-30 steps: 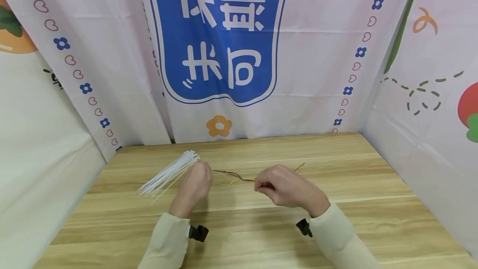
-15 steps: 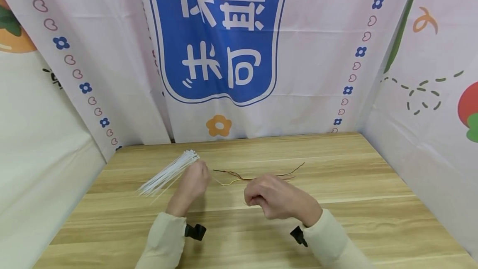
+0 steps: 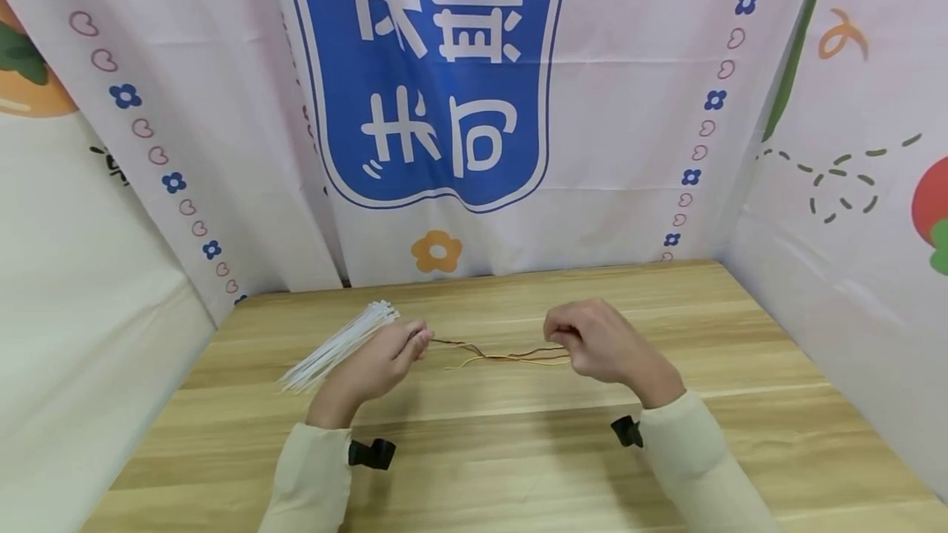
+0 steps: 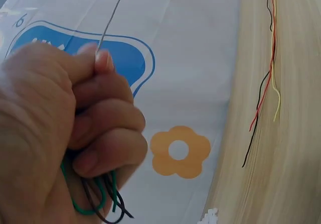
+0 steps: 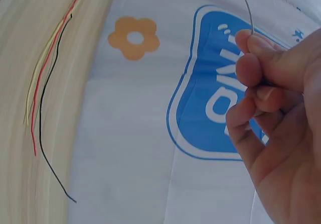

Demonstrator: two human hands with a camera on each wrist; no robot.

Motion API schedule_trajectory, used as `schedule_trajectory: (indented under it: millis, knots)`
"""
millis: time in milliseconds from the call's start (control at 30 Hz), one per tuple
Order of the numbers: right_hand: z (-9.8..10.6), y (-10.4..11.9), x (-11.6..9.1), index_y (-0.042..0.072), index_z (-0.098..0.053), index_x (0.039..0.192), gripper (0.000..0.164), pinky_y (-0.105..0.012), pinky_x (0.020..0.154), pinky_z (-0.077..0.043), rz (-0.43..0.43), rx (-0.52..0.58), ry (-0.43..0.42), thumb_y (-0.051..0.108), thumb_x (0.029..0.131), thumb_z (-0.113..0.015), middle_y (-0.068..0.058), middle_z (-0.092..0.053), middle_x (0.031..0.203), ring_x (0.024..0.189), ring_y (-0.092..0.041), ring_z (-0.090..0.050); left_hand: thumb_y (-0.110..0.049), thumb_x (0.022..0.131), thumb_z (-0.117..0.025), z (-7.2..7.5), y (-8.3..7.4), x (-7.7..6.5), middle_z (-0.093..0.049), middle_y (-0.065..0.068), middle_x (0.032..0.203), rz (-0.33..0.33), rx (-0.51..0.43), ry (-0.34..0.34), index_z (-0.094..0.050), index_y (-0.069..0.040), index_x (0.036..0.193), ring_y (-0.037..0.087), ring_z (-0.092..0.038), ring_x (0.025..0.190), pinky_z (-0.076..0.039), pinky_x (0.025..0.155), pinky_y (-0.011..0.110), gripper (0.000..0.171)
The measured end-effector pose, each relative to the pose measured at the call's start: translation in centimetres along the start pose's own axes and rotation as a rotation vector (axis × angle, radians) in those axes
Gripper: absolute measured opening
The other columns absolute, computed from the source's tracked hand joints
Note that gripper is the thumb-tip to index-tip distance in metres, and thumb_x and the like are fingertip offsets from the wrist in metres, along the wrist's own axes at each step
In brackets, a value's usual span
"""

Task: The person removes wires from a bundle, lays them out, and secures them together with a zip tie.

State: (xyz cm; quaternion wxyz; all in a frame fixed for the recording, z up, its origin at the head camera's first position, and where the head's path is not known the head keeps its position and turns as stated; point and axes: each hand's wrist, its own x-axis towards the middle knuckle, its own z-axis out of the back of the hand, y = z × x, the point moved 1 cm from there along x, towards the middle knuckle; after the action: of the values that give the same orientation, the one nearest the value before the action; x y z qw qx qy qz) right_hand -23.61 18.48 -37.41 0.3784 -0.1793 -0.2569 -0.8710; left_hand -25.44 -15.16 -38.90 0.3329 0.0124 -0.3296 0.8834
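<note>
Grey wire (image 4: 118,7) runs out from the fingertips of the left hand (image 3: 379,360), and a grey length likewise leaves the fingertips of the right hand (image 3: 603,344); the head view is too coarse to follow it between the hands, so whether it is one strand cannot be told. The left hand pinches its length between thumb and forefinger, the other three fingers curled in to the palm. Below those curled fingers hang loops of a green wire (image 4: 73,202) and a dark wire (image 4: 94,207). The right hand pinches its length between thumb and forefinger as well, with the remaining fingers loosely bent. Both hands are raised above the worktop (image 3: 474,451).

Lying on the wood between the two hands is a loose bundle: a red wire (image 4: 271,76), a yellow wire (image 4: 279,99) and a black wire (image 5: 40,128), close together in the middle and spreading at the ends. Black reaches farthest out toward either hand. Just beside the left hand, on its outer side and partly hidden by it, white cable ties (image 3: 333,349) lie in a sheaf, heads pointing away from the person. Beyond both hands hangs a printed curtain (image 3: 622,122).
</note>
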Motion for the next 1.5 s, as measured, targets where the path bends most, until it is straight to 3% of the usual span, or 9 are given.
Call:
schedule_trajectory:
  millis: [167,300,567,667,833,1133,1367,1500]
  knots:
    - [0.2,-0.9,-0.1,0.015,-0.071,0.081,0.028,-0.020,0.057,-0.041,-0.035,-0.007,-0.022,-0.012,0.089,-0.070,0.008,-0.063,0.071,0.059,0.002,-0.041,-0.008,0.112,-0.047,-0.2,-0.1,-0.1,-0.043,-0.008,0.073,-0.137,-0.067,-0.028,-0.050,-0.012,0.083,0.000,-0.034,0.063,-0.039,0.060,0.023,0.030]
    - [0.2,-1.3,-0.1,0.015,-0.072,0.081,0.027,-0.021,0.058,-0.041,-0.064,-0.030,-0.021,-0.011,0.089,-0.069,0.007,-0.065,0.071,0.059,0.001,-0.042,-0.008,0.112,-0.049,-0.2,-0.4,-0.1,-0.043,-0.010,0.070,-0.182,-0.091,-0.022,-0.052,-0.012,0.083,-0.002,-0.030,0.059,-0.037,0.057,0.022,0.030]
    - [0.2,-2.2,-0.6,0.015,-0.071,0.078,0.028,-0.021,0.059,-0.043,-0.107,-0.066,-0.027,-0.012,0.087,-0.069,0.006,-0.067,0.071,0.059,0.001,-0.044,-0.010,0.112,-0.049,-0.3,-0.2,0.0,-0.037,-0.011,0.068,-0.152,-0.150,0.039,-0.054,-0.004,0.080,-0.002,-0.028,0.058,-0.033,0.057,0.020,0.033]
    - [0.2,-2.7,-0.7,0.015,-0.072,0.078,0.028,-0.022,0.060,-0.045,-0.131,-0.072,-0.027,-0.011,0.087,-0.069,0.006,-0.069,0.072,0.059,0.000,-0.046,-0.009,0.112,-0.049,-0.5,0.0,0.1,-0.036,-0.012,0.068,-0.158,-0.152,0.058,-0.056,-0.005,0.080,-0.002,-0.028,0.058,-0.032,0.057,0.020,0.032]
    - [0.4,-3.5,-1.1,0.017,-0.072,0.077,0.030,-0.024,0.061,-0.047,-0.170,-0.072,-0.041,-0.011,0.088,-0.069,0.006,-0.070,0.073,0.060,-0.002,-0.049,-0.013,0.113,-0.049,-0.2,0.2,0.0,-0.035,-0.011,0.068,-0.109,-0.158,0.096,-0.055,-0.010,0.080,-0.001,-0.029,0.059,-0.033,0.058,0.021,0.033]
    - [0.7,-4.0,-1.5,0.018,-0.072,0.078,0.028,-0.024,0.063,-0.047,-0.199,-0.081,-0.035,-0.007,0.090,-0.068,0.007,-0.069,0.073,0.060,-0.002,-0.049,-0.018,0.113,-0.048,0.0,0.4,-0.1,-0.037,-0.010,0.068,-0.053,-0.147,0.151,-0.057,-0.006,0.079,0.000,-0.031,0.058,-0.036,0.058,0.023,0.038]
    - [0.2,-3.8,-0.5,0.015,-0.072,0.083,0.023,-0.023,0.062,-0.044,-0.170,-0.067,0.019,-0.004,0.094,-0.067,0.006,-0.065,0.072,0.059,-0.002,-0.044,-0.010,0.111,-0.050,0.8,0.8,-1.0,-0.038,-0.011,0.067,-0.094,-0.170,0.113,-0.059,-0.013,0.078,-0.002,-0.032,0.058,-0.036,0.054,0.026,0.035]
    - [0.9,-4.3,-1.3,0.017,-0.072,0.081,0.026,-0.023,0.061,-0.043,-0.202,-0.095,-0.006,-0.006,0.092,-0.068,0.007,-0.065,0.071,0.059,-0.003,-0.044,-0.012,0.112,-0.049,0.3,0.8,-0.2,-0.038,-0.011,0.067,-0.108,-0.194,0.132,-0.059,-0.014,0.079,-0.002,-0.031,0.058,-0.036,0.054,0.026,0.034]
